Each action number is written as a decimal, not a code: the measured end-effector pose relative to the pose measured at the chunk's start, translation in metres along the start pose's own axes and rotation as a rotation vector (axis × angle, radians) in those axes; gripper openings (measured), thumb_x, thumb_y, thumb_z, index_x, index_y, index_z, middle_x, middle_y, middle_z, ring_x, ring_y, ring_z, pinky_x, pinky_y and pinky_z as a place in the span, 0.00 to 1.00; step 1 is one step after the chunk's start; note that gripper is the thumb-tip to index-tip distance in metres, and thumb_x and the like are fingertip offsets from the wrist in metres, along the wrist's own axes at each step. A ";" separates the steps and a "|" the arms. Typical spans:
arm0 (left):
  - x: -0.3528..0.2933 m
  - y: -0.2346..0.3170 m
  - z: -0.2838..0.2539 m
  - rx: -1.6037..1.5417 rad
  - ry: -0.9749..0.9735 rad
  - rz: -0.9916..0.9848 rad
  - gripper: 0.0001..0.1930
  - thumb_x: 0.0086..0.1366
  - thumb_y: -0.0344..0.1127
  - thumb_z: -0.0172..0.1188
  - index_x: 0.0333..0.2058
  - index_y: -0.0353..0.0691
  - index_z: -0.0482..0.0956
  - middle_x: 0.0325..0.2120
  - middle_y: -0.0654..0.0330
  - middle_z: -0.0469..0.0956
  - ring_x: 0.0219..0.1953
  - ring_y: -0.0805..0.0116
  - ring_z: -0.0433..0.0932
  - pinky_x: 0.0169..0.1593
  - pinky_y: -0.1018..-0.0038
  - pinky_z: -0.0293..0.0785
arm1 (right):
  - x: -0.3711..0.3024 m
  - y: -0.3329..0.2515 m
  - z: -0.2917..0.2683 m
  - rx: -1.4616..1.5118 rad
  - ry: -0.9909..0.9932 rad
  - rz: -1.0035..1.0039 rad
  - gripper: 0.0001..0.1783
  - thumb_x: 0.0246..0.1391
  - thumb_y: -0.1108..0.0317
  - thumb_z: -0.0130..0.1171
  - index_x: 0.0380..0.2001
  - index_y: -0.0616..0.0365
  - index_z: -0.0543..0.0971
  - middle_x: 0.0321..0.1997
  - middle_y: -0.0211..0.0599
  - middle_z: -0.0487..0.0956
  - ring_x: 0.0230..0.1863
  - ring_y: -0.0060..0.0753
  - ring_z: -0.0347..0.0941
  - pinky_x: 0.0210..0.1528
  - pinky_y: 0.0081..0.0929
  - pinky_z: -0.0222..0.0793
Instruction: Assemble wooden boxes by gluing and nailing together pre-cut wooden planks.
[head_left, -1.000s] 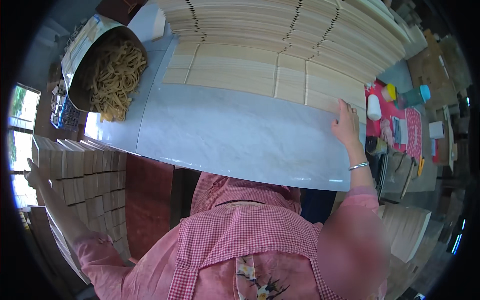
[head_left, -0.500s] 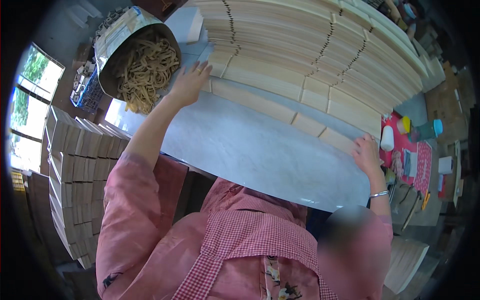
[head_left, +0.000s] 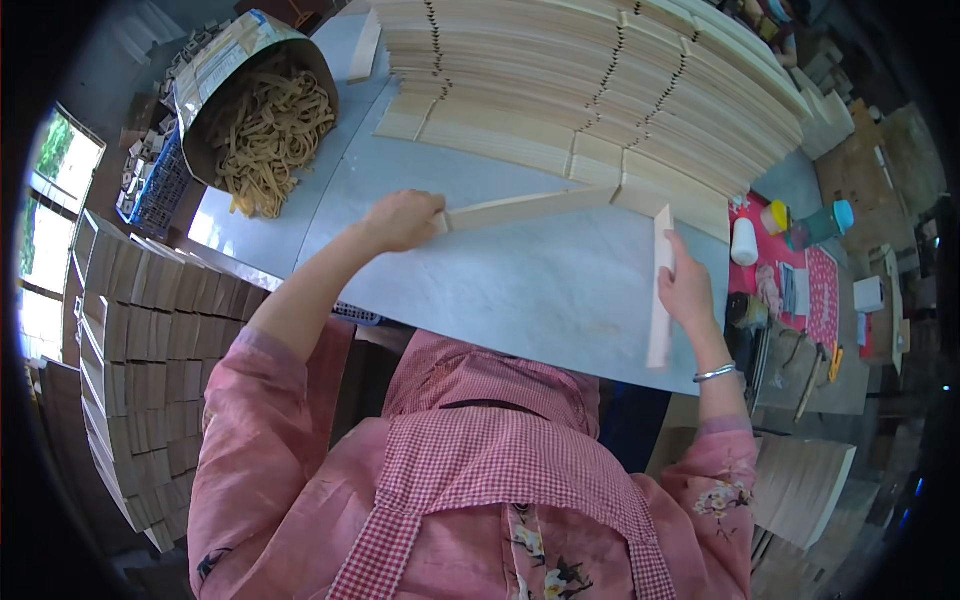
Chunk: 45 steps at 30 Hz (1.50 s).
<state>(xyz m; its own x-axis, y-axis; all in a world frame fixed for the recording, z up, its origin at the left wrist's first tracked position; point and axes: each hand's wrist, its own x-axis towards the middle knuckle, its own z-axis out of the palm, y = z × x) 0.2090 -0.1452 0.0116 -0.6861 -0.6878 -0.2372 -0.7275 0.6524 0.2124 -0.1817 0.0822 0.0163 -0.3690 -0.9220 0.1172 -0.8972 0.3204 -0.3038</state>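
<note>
A pale wooden strip with cross notches stands bent at its notches above the grey tabletop. My left hand is closed on its left end, fingers curled over it. At the right, my right hand grips the strip's end section, which is turned toward me, roughly square to the rest. Just behind rises a tall stack of like notched strips, its lowest front piece lying along the table.
A tipped bag of tan bands lies at the back left. Stacked wooden pieces stand at the left. Beyond my right hand are a white bottle, a teal jar and a red cloth.
The strip lay straight along the stack's front; now it is pulled nearer and bent at its notches. My left hand has gone from open to closed and moved nearer and right.
</note>
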 end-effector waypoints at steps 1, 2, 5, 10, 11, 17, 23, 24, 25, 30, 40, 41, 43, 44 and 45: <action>-0.002 0.005 0.002 -0.008 -0.003 -0.003 0.12 0.61 0.31 0.56 0.43 0.38 0.81 0.39 0.50 0.83 0.41 0.47 0.80 0.47 0.57 0.75 | -0.002 -0.007 0.003 0.042 -0.015 -0.032 0.17 0.54 0.73 0.56 0.48 0.55 0.80 0.25 0.48 0.81 0.25 0.54 0.77 0.30 0.44 0.71; -0.002 0.008 0.003 -0.023 0.022 0.022 0.12 0.60 0.30 0.55 0.43 0.38 0.80 0.39 0.50 0.83 0.41 0.46 0.80 0.47 0.56 0.76 | -0.004 -0.015 0.007 0.085 -0.030 -0.065 0.16 0.54 0.73 0.55 0.46 0.56 0.80 0.23 0.47 0.80 0.23 0.53 0.76 0.29 0.43 0.70; 0.000 0.012 0.004 -0.059 0.097 0.102 0.14 0.58 0.26 0.51 0.43 0.36 0.79 0.37 0.47 0.83 0.41 0.44 0.80 0.46 0.55 0.76 | -0.011 -0.042 0.039 0.207 0.037 -0.181 0.13 0.53 0.74 0.56 0.42 0.57 0.80 0.22 0.46 0.80 0.21 0.49 0.74 0.28 0.40 0.70; 0.008 -0.006 0.025 -0.329 0.109 0.037 0.17 0.60 0.29 0.50 0.48 0.36 0.79 0.39 0.48 0.83 0.39 0.46 0.80 0.46 0.58 0.76 | -0.030 -0.122 0.046 0.334 -0.153 -0.243 0.05 0.51 0.73 0.63 0.33 0.60 0.81 0.22 0.38 0.79 0.22 0.42 0.73 0.29 0.35 0.69; 0.008 -0.007 0.027 -0.345 0.107 -0.020 0.18 0.59 0.28 0.50 0.47 0.36 0.79 0.39 0.48 0.83 0.39 0.47 0.80 0.46 0.59 0.76 | -0.030 -0.128 0.043 0.339 -0.169 -0.252 0.05 0.51 0.73 0.63 0.33 0.60 0.81 0.22 0.38 0.79 0.22 0.42 0.73 0.29 0.35 0.69; -0.001 0.011 0.033 -0.591 0.162 -0.179 0.19 0.56 0.28 0.50 0.47 0.36 0.79 0.38 0.48 0.83 0.38 0.48 0.80 0.44 0.60 0.77 | -0.031 -0.150 0.059 0.122 -0.025 -0.526 0.10 0.47 0.67 0.71 0.30 0.57 0.80 0.29 0.35 0.77 0.30 0.41 0.74 0.35 0.36 0.71; -0.005 0.010 0.043 -0.636 0.271 -0.137 0.18 0.58 0.32 0.53 0.47 0.37 0.79 0.38 0.48 0.83 0.37 0.50 0.80 0.43 0.61 0.77 | -0.026 -0.144 0.076 0.275 0.011 -0.640 0.12 0.45 0.67 0.74 0.29 0.56 0.79 0.31 0.30 0.75 0.31 0.36 0.72 0.35 0.30 0.70; -0.005 0.009 0.045 -0.634 0.288 -0.125 0.18 0.59 0.33 0.54 0.48 0.37 0.79 0.38 0.48 0.83 0.37 0.51 0.80 0.43 0.61 0.78 | -0.027 -0.144 0.077 0.284 0.003 -0.628 0.12 0.45 0.67 0.74 0.29 0.56 0.79 0.31 0.30 0.75 0.31 0.36 0.72 0.35 0.30 0.70; -0.005 0.008 0.047 -0.632 0.305 -0.112 0.18 0.60 0.35 0.55 0.48 0.38 0.79 0.38 0.48 0.83 0.36 0.52 0.80 0.43 0.61 0.78 | -0.028 -0.143 0.078 0.292 -0.004 -0.615 0.12 0.46 0.67 0.74 0.29 0.57 0.79 0.31 0.30 0.75 0.31 0.35 0.72 0.35 0.30 0.70; -0.015 -0.001 0.043 -0.745 0.157 -0.091 0.31 0.60 0.36 0.66 0.62 0.44 0.70 0.43 0.49 0.82 0.37 0.55 0.81 0.43 0.62 0.79 | -0.032 -0.143 0.079 0.286 -0.012 -0.574 0.12 0.47 0.68 0.73 0.31 0.56 0.79 0.31 0.31 0.75 0.31 0.35 0.73 0.35 0.30 0.70; -0.048 -0.019 0.058 -0.801 0.088 0.189 0.64 0.47 0.24 0.76 0.76 0.57 0.42 0.54 0.50 0.77 0.35 0.61 0.79 0.43 0.68 0.79 | -0.028 -0.150 0.077 0.262 -0.107 -0.574 0.13 0.49 0.69 0.70 0.39 0.56 0.80 0.35 0.32 0.77 0.34 0.36 0.73 0.40 0.31 0.71; -0.048 -0.019 0.058 -0.807 0.089 0.187 0.64 0.47 0.24 0.76 0.76 0.57 0.42 0.54 0.50 0.77 0.35 0.61 0.79 0.43 0.68 0.79 | -0.026 -0.160 0.075 0.285 -0.074 -0.637 0.16 0.50 0.70 0.69 0.44 0.56 0.80 0.36 0.33 0.76 0.36 0.36 0.73 0.41 0.31 0.71; -0.050 -0.019 0.054 -0.826 0.076 0.176 0.62 0.48 0.24 0.75 0.76 0.56 0.44 0.55 0.50 0.76 0.36 0.61 0.79 0.43 0.68 0.79 | -0.021 -0.192 0.074 0.306 -0.048 -0.706 0.20 0.50 0.70 0.68 0.48 0.56 0.80 0.38 0.33 0.76 0.38 0.36 0.73 0.43 0.32 0.71; -0.051 -0.020 0.053 -0.834 0.071 0.169 0.61 0.48 0.24 0.75 0.76 0.56 0.45 0.55 0.50 0.76 0.36 0.61 0.78 0.43 0.68 0.79 | -0.018 -0.209 0.075 0.324 -0.055 -0.781 0.23 0.51 0.72 0.66 0.52 0.56 0.79 0.39 0.34 0.76 0.38 0.37 0.73 0.44 0.32 0.71; -0.051 -0.020 0.052 -0.842 0.068 0.160 0.60 0.49 0.24 0.74 0.75 0.55 0.46 0.56 0.50 0.75 0.36 0.62 0.78 0.43 0.69 0.79 | -0.016 -0.220 0.076 0.343 -0.063 -0.858 0.26 0.51 0.75 0.64 0.56 0.55 0.78 0.40 0.34 0.75 0.39 0.37 0.72 0.45 0.32 0.71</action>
<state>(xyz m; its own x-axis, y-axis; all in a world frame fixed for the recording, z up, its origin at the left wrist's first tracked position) 0.2595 -0.1065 -0.0302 -0.7606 -0.6425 -0.0929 -0.3673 0.3080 0.8777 0.0401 0.0102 0.0089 0.4113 -0.8270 0.3834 -0.7324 -0.5502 -0.4011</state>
